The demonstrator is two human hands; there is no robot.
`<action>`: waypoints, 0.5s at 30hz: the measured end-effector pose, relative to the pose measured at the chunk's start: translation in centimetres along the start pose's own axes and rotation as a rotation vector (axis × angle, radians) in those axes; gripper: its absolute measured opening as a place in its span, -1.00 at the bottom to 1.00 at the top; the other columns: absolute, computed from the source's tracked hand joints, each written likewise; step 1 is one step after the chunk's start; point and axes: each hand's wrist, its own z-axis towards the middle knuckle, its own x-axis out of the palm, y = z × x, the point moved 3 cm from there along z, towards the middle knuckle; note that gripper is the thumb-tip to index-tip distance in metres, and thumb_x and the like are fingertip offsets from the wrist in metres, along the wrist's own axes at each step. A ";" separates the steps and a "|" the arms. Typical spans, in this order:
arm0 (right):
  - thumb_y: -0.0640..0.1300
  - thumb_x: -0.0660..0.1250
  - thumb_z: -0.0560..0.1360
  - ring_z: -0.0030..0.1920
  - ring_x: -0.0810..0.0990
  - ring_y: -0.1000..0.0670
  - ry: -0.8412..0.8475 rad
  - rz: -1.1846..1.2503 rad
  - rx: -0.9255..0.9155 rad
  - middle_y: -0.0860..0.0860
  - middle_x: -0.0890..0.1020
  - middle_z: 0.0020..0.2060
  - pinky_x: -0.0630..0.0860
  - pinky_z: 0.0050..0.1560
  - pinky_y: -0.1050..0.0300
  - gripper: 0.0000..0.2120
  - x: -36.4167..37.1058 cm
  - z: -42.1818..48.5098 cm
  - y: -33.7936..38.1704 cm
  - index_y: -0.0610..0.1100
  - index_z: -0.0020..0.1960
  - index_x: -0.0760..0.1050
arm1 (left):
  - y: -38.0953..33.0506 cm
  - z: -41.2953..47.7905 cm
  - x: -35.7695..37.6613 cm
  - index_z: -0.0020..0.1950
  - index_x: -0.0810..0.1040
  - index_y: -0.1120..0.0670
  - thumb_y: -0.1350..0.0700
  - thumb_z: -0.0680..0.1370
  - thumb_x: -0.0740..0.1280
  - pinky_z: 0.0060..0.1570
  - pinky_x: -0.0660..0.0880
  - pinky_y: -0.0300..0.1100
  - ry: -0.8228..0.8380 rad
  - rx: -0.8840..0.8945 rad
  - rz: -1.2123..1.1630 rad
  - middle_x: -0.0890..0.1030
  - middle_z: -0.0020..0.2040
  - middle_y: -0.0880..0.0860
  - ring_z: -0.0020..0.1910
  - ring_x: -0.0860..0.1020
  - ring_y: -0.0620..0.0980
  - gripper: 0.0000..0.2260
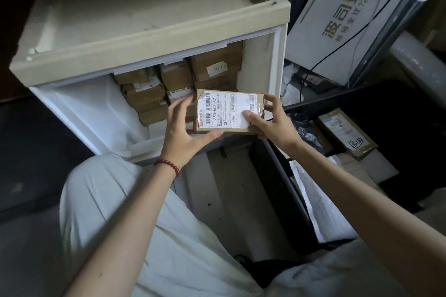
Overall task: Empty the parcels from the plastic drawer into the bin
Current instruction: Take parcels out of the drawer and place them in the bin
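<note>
A small cardboard parcel (224,109) with a white shipping label is held over the front of the open white plastic drawer (91,116). My left hand (185,132) grips its left edge, thumb under the near side. My right hand (272,120) holds its right end, thumb pressed on the label. Several brown parcels (169,84) are stacked at the back of the drawer. To the right sits a dark bin (284,176) that contains a white bag (318,202).
The beige cabinet top (135,17) overhangs the drawer. A white printed box (337,21) leans at the right with cables over it. A labelled parcel (347,132) lies on a dark shelf at right. My knees in light trousers fill the foreground.
</note>
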 end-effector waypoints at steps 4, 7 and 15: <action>0.18 0.31 0.51 -0.09 0.60 0.19 -0.025 -0.115 -0.023 0.21 0.46 0.16 0.59 -0.31 0.25 -0.45 -0.6 -0.4 -0.1 0.06 0.42 0.26 | -0.1 0.2 0.5 0.53 0.17 0.04 -0.11 0.26 0.57 0.31 0.23 -0.34 0.076 0.025 0.068 0.21 0.48 0.02 0.44 0.24 -0.07 -0.04; 0.27 0.26 0.51 -0.07 0.55 0.23 -0.046 -0.174 -0.028 0.21 0.47 0.12 0.60 -0.05 0.07 -0.49 -1.0 -0.6 -0.1 0.12 0.39 0.30 | -0.5 0.3 1.2 0.54 0.08 -0.07 -0.24 0.27 0.53 0.27 0.26 -0.21 0.092 -0.021 0.061 0.23 0.50 -0.04 0.44 0.25 -0.05 -0.02; 0.29 0.24 0.51 0.07 0.55 0.11 -0.142 -0.131 0.011 0.14 0.51 0.13 0.56 0.08 0.01 -0.50 -3.6 -1.4 -0.4 0.09 0.37 0.32 | -3.3 1.2 4.1 0.51 0.14 -0.14 -0.45 0.26 0.31 0.18 0.25 -0.28 0.026 -0.026 0.027 0.32 0.45 -0.11 0.37 0.31 -0.11 -0.10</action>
